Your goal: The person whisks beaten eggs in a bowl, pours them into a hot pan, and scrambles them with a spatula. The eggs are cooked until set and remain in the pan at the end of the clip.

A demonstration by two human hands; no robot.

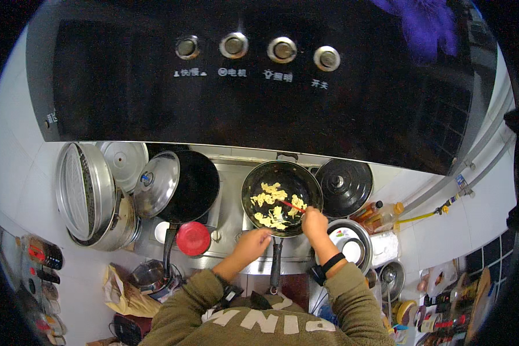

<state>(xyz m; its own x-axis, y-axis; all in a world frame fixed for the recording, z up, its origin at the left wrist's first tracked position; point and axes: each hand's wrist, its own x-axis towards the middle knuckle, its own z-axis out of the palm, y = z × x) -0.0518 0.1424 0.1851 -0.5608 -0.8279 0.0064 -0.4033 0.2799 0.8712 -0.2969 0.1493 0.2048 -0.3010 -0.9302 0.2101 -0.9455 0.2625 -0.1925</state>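
A black frying pan (251,212) sits on the stove with its handle toward me, and pieces of cooked, scrambled-looking egg (271,218) lie in it. At the pan's right rim, my right hand (315,225) grips a thin red utensil (292,206), which looks like chopsticks. The utensil's far end reaches in among the egg. My left hand (251,247) is by the pan's near-left rim, left of the handle (276,264). Its fingertips are close to the rim; whether they touch it or pinch something is unclear.
A black range hood (251,112) overhangs the stove's back. Left are a wok (199,186) with a tilted metal lid (158,184), a red bowl (193,238) and stacked steamer pots (84,190). Right are a black lid (346,188), bottles (378,218) and a basin (365,242) holding bowls.
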